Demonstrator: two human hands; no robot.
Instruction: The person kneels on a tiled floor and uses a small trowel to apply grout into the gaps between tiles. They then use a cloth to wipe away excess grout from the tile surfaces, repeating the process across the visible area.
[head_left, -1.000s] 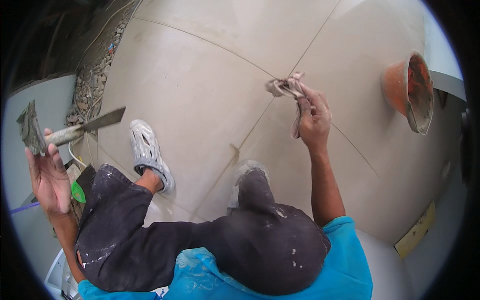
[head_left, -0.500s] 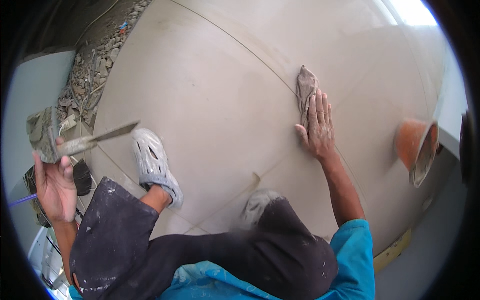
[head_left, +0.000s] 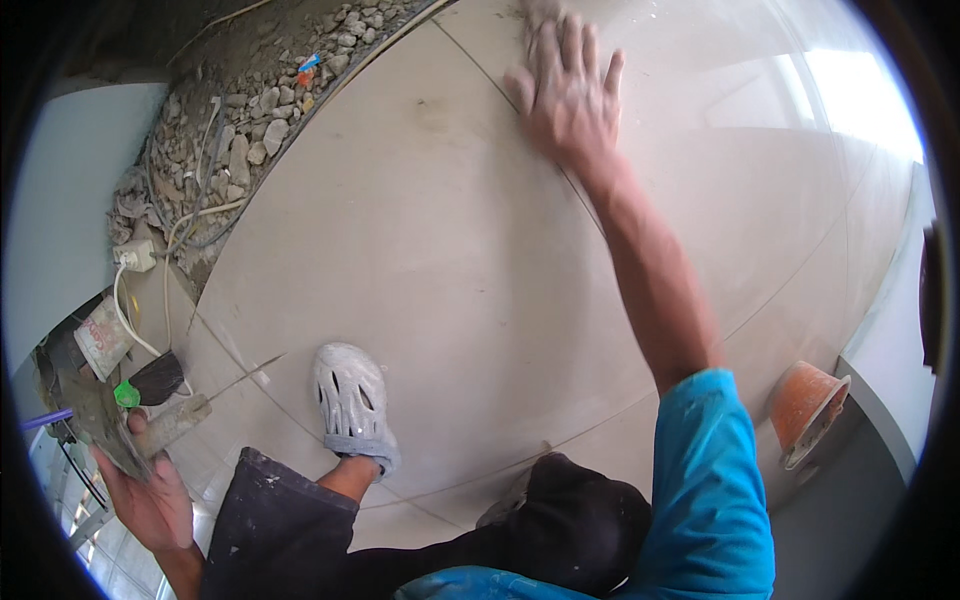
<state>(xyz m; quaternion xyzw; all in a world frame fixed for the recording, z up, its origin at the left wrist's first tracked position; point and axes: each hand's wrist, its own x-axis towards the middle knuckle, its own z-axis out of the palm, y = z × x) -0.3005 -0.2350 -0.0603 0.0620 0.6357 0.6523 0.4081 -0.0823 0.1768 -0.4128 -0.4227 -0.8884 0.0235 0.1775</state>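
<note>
At the far edge of the view, my right hand (head_left: 575, 105) lies flat with fingers spread on the pale floor tile (head_left: 430, 230), beside a dark joint. A crumpled greyish rag (head_left: 538, 14) shows partly by its fingertips; the rest is cut off or covered. Low on the left, my left hand (head_left: 155, 505) is closed around a putty knife (head_left: 172, 426) with a pale, dirty handle and a thin blade. A mortar-caked grey plate (head_left: 100, 425) sits at the same grip; how the two join cannot be made out.
Stones and rubble (head_left: 250, 140) with cables border the tiles at far left. Near my left hand are a white socket block (head_left: 134, 255), a white tub (head_left: 103, 338) and a dark brush (head_left: 157, 380). An orange bucket (head_left: 800, 410) lies tilted by the right wall.
My right hand has slid forward and slightly left along the tile joint with the rag. My left hand has come lower with the putty knife and plate. The view has shifted too.
</note>
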